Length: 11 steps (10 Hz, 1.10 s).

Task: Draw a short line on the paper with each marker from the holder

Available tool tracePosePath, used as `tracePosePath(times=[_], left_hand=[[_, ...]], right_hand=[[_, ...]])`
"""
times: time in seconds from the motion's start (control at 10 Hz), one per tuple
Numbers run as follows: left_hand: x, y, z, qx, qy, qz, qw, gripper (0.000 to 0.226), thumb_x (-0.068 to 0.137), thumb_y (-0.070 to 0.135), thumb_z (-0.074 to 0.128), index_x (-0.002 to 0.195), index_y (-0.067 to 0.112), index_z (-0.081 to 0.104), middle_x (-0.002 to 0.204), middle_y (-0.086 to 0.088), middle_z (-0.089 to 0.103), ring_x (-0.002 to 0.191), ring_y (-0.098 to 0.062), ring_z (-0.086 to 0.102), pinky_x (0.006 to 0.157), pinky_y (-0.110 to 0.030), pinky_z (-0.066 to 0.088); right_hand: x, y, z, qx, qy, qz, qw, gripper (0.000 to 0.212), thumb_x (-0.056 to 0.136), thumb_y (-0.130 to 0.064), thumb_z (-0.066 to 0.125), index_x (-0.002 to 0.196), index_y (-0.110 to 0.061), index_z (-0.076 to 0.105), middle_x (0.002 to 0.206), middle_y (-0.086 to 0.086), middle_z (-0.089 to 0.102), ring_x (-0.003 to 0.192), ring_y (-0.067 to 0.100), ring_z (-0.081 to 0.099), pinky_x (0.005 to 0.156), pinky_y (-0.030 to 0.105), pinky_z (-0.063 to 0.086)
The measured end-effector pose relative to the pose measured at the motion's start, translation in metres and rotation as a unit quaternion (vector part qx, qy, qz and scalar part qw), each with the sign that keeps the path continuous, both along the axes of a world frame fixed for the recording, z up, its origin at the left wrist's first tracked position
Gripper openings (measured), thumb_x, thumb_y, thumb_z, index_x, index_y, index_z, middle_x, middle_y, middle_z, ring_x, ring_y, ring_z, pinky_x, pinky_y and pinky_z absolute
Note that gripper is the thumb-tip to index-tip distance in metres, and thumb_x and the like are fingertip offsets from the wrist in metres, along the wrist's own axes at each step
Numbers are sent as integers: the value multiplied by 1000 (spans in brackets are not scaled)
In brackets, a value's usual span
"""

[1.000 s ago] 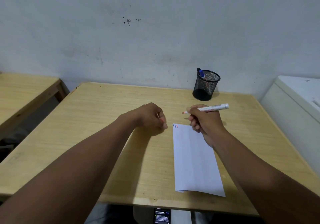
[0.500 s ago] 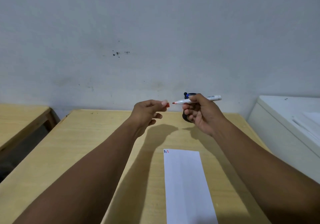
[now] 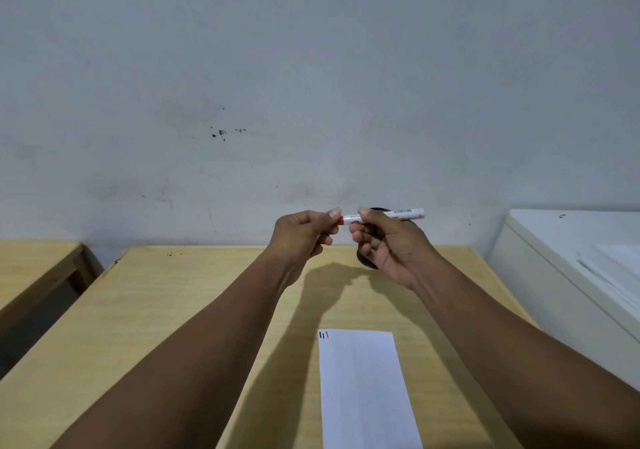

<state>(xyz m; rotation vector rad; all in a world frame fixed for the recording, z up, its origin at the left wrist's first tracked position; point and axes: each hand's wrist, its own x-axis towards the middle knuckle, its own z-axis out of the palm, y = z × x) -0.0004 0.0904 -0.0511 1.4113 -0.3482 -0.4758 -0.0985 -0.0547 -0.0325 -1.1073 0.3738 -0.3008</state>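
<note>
Both hands are raised above the wooden table (image 3: 173, 310). My right hand (image 3: 388, 244) grips a white marker (image 3: 403, 213) that lies level, pointing left. My left hand (image 3: 304, 233) pinches the red cap (image 3: 341, 220), which sits on the marker's left end. The black mesh holder (image 3: 365, 261) is almost wholly hidden behind my right hand. A white sheet of paper (image 3: 363, 389) lies on the table below, with three short lines (image 3: 323, 335) in black, blue and red at its top left corner.
A second wooden table (image 3: 34, 265) stands to the left across a gap. A white cabinet (image 3: 571, 258) with papers on top flanks the right side. A grey wall rises right behind the table.
Both hands rose from the paper. The red cap in my left hand met the marker's tip and now sits on it. The camera tilted up.
</note>
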Motion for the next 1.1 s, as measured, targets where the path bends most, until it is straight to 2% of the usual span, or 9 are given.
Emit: tracePosePath(times=[0.1,0.3,0.4,0.5,0.6,0.8,0.9,1.0,1.1], left_hand=[[7,-4,6,40,-66,15,997,24,85,33,82,83,9,77,72,0,71,57,-12,58,65,-28,45],[15,-28,31,115,-245,88,959,29,85,37,80,82,9,74,78,-6,77,64,-21,69,64,-30,54],[23,-44,40,150,-307,112,933,24,84,38,81,78,17,73,73,-1,73,70,-22,70,65,-34,55],[28,-58,40,204,-355,118,904,22,84,40,80,84,18,75,80,5,74,77,-14,66,70,-32,53],[29,-69,33,250,-386,99,882,20,84,40,79,90,21,75,86,5,78,88,-18,70,77,-37,58],[23,-85,17,309,-419,55,852,44,85,56,71,119,29,70,102,9,79,102,-16,68,79,-33,51],[23,-81,18,315,-446,60,836,41,90,52,66,124,29,68,113,7,75,111,-18,66,82,-33,48],[27,-70,24,328,-473,60,815,38,94,44,64,128,29,66,119,6,73,119,-20,62,86,-34,48],[29,-58,36,353,-468,50,809,42,94,41,63,135,29,62,125,4,72,123,-21,60,90,-35,48]], right_hand=[[6,-7,4,-13,32,21,999,16,94,-21,72,89,-7,68,67,8,72,54,14,70,50,21,48],[16,-38,27,-232,191,10,954,51,85,-55,74,95,-6,67,67,13,74,47,18,66,41,22,41],[16,-57,39,-364,225,-40,903,53,89,-51,69,96,1,71,67,14,76,45,19,65,42,21,38],[13,-72,47,-457,229,-57,858,42,95,-37,65,101,4,72,71,16,77,45,19,67,45,22,41],[11,-82,47,-495,229,-53,837,36,96,-30,64,103,4,71,81,19,80,52,22,70,48,24,45],[18,-95,32,-537,232,-50,809,25,91,-25,68,98,-2,73,89,13,79,69,22,72,53,27,51],[20,-100,28,-547,217,-52,807,20,89,-23,68,94,-4,74,86,8,74,75,24,66,54,25,49],[23,-99,30,-578,196,-58,790,16,89,-23,69,94,-9,76,89,-1,71,89,21,63,62,24,44],[22,-88,41,-618,203,-43,758,24,91,-26,69,111,-13,74,116,5,71,111,24,63,85,27,47]])
